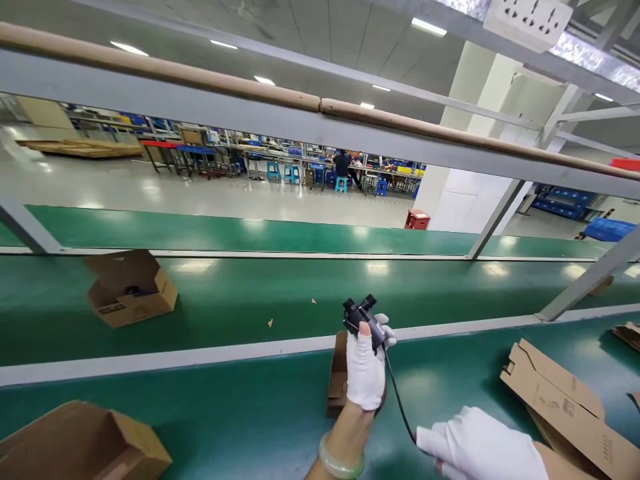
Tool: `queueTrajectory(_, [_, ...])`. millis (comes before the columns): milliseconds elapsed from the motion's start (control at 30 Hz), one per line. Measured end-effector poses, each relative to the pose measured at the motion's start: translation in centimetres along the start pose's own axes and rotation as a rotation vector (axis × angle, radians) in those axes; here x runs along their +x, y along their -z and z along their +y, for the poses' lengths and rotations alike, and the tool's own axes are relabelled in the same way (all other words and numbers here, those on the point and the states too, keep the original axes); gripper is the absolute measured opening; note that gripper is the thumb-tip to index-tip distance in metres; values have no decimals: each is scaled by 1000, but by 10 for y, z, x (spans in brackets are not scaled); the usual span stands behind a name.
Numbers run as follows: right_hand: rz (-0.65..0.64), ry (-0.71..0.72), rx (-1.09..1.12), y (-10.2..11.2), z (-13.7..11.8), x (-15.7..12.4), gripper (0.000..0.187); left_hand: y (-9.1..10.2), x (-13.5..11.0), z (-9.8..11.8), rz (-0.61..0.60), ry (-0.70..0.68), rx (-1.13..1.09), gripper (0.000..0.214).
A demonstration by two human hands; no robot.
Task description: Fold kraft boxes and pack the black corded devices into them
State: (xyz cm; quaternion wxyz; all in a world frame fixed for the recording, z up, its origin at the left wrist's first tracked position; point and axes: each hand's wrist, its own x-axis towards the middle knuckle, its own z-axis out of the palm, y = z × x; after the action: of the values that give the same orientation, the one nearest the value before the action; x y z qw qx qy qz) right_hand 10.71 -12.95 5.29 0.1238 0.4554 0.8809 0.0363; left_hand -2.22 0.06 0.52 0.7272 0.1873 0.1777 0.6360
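In a white glove with bare thumb tip, my left hand (367, 370) is closed around a small black device (369, 325). Two round black ends stick up from the device, and its exact kind I cannot make out. A black cable (397, 390) runs from its underside down to my right hand (477, 443). That hand, gloved in white too, has its fingers closed on the cable. Behind my left wrist stands a brown cardboard box (336, 383), partly hidden by the hand. A pale green bangle (341, 460) circles my left wrist.
Open cardboard boxes stand on the green belt at far left (140, 308) and near left (135, 443); the farther one holds something black. Folded cardboard (565, 407) lies at right. A white rail (200, 357) divides the green surfaces. Slanted metal posts (580, 287) rise at right.
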Motion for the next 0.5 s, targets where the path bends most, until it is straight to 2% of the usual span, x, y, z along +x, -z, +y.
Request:
queueTrajectory(67, [42,54,-61,26,-1,-6,22,7,2,-2,-57,-135,230,50])
queueTrajectory(100, [99,60,-83,41,2,-9,21,10,2,-4,-91,-160,336,54])
queueTrajectory(200, [345,26,-106,80,26,-8,23,14,0,-6,-214,-97,533,85])
queueTrajectory(267, [454,-16,-82,96,51,2,28,11,-5,-4,-396,-28,550,100])
queueTrajectory(333, [466,-41,23,100,76,19,24,6,-11,-1,-623,54,521,101])
queueTrajectory(400, [421,-63,224,90,98,36,21,2,-16,3,-768,127,501,100])
queueTrajectory(433, [380,-90,337,82,105,42,23,2,-17,5,-784,149,496,102])
queueTrajectory(500, [278,-156,503,62,112,49,27,4,-16,6,-710,173,482,106])
